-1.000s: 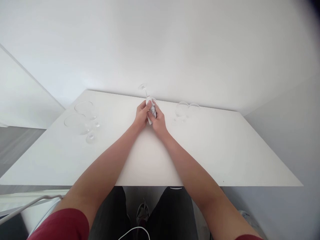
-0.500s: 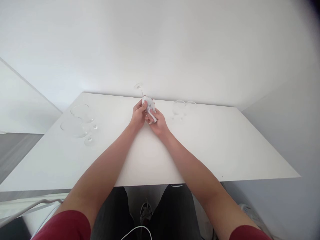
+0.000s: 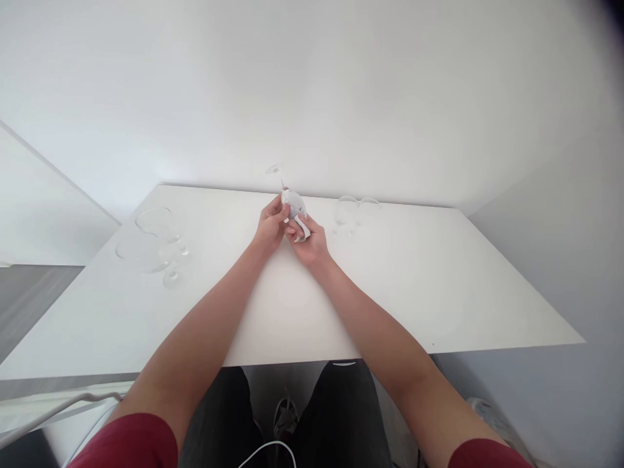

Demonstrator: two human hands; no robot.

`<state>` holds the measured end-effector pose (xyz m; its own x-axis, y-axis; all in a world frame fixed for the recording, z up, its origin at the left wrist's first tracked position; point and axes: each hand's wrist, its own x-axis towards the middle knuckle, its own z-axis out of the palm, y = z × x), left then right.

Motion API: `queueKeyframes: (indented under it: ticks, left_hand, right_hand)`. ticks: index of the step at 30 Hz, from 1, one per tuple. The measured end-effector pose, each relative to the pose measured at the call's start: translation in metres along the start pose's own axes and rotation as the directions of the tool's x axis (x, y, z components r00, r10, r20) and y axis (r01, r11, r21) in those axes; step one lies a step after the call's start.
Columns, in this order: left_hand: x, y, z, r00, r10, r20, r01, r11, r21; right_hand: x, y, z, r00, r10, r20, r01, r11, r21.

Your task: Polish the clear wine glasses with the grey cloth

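Observation:
Both my hands meet over the far middle of the white table. My left hand is closed round the bowl of a clear wine glass, which tilts away from me with its foot up near the wall. My right hand is closed on a small white cloth pressed against and partly into the glass bowl. The fingers hide most of the bowl.
Two clear stemmed glasses lie on their sides at the table's left. Two more clear glasses stand at the far right of my hands. A white cable lies on the floor by my legs.
My hands have turned the glass and shifted the cloth a little; the cloth now hangs lower under my right fingers. The camera has tipped slightly.

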<state>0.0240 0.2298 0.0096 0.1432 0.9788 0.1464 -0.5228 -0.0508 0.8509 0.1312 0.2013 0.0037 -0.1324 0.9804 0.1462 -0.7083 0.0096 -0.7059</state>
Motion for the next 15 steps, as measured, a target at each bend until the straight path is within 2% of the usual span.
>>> queueKeyframes:
  ticks: [5, 8, 11, 13, 15]
  left_hand:
    - [0.0039, -0.0054, -0.0035, 0.998, 0.043, -0.048, -0.042, 0.999, 0.025]
    - [0.0034, -0.0047, -0.0037, 0.996, 0.075, -0.042, -0.073, 0.996, 0.049]
    - [0.0040, -0.0059, -0.0034, 0.997, 0.038, -0.060, -0.036, 0.999, 0.033]
    - [0.0048, -0.0080, -0.0035, 0.995, 0.008, -0.104, -0.006, 1.000, 0.022]
    - [0.0049, -0.0088, -0.0032, 0.991, 0.000, -0.136, 0.003, 1.000, 0.025]
  right_hand:
    - [0.0031, 0.0051, 0.0032, 0.998, -0.031, -0.062, 0.021, 0.987, -0.158]
    - [0.0025, 0.0017, 0.0025, 0.999, 0.007, -0.046, -0.010, 0.997, -0.072]
    - [0.0021, -0.0020, 0.0006, 0.998, 0.025, -0.061, -0.026, 1.000, -0.014]
    - [0.0032, -0.0008, 0.0007, 0.997, 0.024, -0.073, -0.029, 0.998, -0.063]
    - [0.0047, 0.0021, 0.0016, 0.996, 0.030, -0.084, -0.045, 0.982, -0.185]
